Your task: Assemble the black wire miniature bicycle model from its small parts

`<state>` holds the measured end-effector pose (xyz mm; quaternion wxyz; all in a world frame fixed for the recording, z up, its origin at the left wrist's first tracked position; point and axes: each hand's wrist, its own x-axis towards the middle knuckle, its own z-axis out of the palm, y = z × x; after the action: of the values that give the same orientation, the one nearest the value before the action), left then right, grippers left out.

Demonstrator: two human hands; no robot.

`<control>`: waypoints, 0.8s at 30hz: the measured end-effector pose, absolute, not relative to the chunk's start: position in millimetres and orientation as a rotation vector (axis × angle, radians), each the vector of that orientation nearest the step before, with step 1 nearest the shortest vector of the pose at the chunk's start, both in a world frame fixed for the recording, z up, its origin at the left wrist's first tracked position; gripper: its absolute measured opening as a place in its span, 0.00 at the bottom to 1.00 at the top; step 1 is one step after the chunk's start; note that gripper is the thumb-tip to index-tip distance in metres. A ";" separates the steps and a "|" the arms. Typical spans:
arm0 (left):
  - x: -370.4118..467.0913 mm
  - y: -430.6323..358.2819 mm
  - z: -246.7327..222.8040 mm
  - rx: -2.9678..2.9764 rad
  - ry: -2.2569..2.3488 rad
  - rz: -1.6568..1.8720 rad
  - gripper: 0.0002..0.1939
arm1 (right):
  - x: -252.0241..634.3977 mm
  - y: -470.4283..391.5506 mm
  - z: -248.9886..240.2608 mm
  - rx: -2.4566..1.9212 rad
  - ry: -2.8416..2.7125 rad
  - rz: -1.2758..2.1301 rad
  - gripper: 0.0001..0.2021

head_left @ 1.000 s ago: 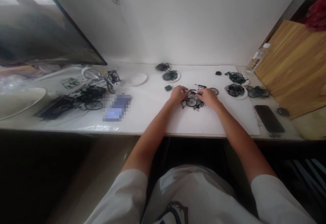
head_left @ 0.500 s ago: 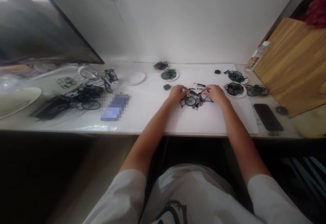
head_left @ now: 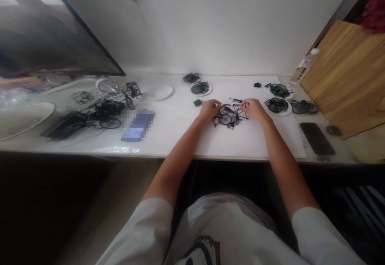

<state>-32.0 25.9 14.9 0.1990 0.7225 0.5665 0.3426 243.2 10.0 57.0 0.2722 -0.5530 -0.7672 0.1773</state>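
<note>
On the white board lies a cluster of miniature bicycle parts [head_left: 228, 117], thin and black, with a spoked wheel [head_left: 225, 119] among them. My left hand [head_left: 209, 110] is at the cluster's left side, fingers curled and thumb and fingertips pinched. Whatever it grips is too small to make out. Across from it, my right hand [head_left: 252, 109] pinches a thin black model bicycle frame piece [head_left: 243, 114] at the right side of the cluster. A small black pump-like rod [head_left: 236, 100] lies just behind, partly covered by the right fingers.
Several plates of model bicycle parts, such as this white plate [head_left: 284, 112], stand right and behind. A bare plate [head_left: 159, 92] is left, near a blurred-out phone [head_left: 137, 126] and a dark heap of model bicycles [head_left: 108, 110]. A phone [head_left: 317, 138] and bottle [head_left: 303, 68] are at right.
My right hand has shifted slightly, and the thin frame piece under it has turned or moved a little left. My left hand stays almost where it was.
</note>
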 end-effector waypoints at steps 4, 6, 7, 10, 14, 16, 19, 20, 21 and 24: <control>-33.7 27.1 15.4 1.889 1.736 1.008 0.16 | 233.1 6.4 58.1 -1.383 -1.910 0.468 0.13; -33.3 26.0 17.4 1.862 1.692 1.037 0.16 | 227.4 5.2 56.5 -1.380 -1.865 0.458 0.13; -32.4 24.8 19.0 1.847 1.629 1.059 0.17 | 224.9 4.8 55.1 -1.385 -1.852 0.451 0.13; -27.7 18.9 25.3 1.731 1.348 1.105 0.24 | 218.6 3.1 51.0 -1.394 -1.840 0.433 0.14; -22.6 11.4 32.9 1.579 1.117 1.094 0.30 | 213.0 -0.8 50.5 -1.399 -1.871 0.428 0.17; -22.0 9.3 34.5 1.561 1.092 1.109 0.33 | 211.7 -2.2 51.7 -1.390 -1.879 0.417 0.18; -22.3 7.8 34.6 1.541 1.074 1.117 0.35 | 211.4 -2.8 52.6 -1.348 -1.894 0.423 0.19; -22.5 7.5 34.1 1.530 1.065 1.107 0.34 | 211.4 -2.8 52.7 -1.339 -1.896 0.426 0.20; -22.6 7.5 33.5 1.517 1.055 1.090 0.32 | 211.3 -2.9 52.7 -1.334 -1.897 0.431 0.21; -23.0 8.6 31.0 1.470 1.009 1.038 0.29 | 210.5 -3.5 53.4 -1.327 -1.885 0.447 0.25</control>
<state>-23.0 8.6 31.0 0.5135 0.6116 0.4195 0.4316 210.5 -3.5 53.4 0.3866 -0.5212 -0.7404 0.1754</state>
